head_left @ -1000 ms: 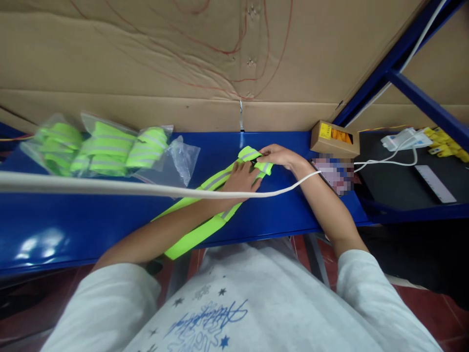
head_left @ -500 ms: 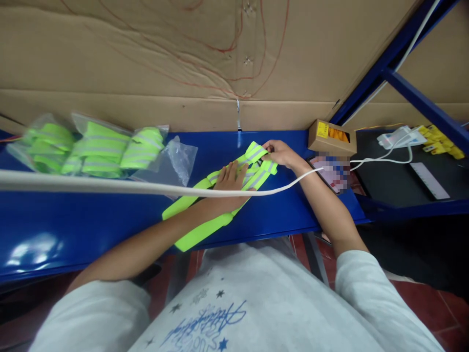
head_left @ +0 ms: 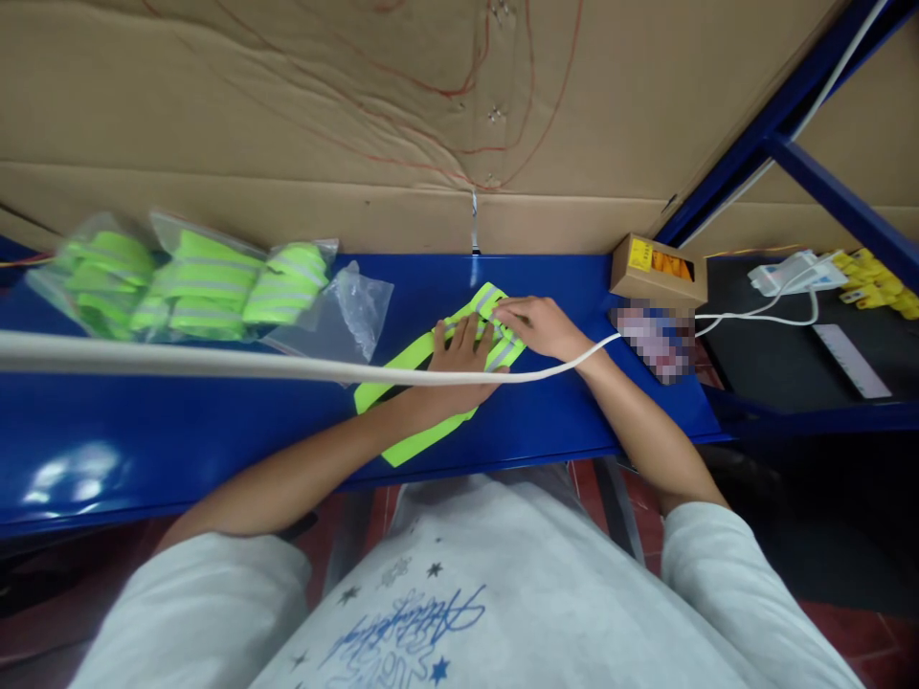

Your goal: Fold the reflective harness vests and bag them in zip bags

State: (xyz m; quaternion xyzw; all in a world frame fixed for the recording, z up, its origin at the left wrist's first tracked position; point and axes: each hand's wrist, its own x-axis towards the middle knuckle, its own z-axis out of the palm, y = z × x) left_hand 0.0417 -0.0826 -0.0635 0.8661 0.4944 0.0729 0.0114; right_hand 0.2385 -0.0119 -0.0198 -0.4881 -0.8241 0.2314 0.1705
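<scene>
A neon yellow-green reflective strap [head_left: 417, 444] with grey bands lies folded in loops on the blue table [head_left: 236, 450]. My left hand [head_left: 460, 356] rests flat on its middle, fingers spread, covering part of the fabric. At the far right end of the folded bundle, my right hand [head_left: 540, 323] has its fingers bent over the strap; its fingertips are partly hidden. A white cable [head_left: 302, 368] crosses the view in front of my left wrist.
Several clear bags [head_left: 208, 282] of similar straps lie at the back left, beside an empty plastic bag [head_left: 351, 306]. To the right are a small cardboard box [head_left: 621, 273], a phone [head_left: 657, 344] and a black surface [head_left: 775, 354]. A cardboard wall [head_left: 287, 115] stands behind.
My right hand has lowered and moved slightly left onto the strap's end. The near ends of the strap have been drawn up and right toward my hands, and the bundle is more compact.
</scene>
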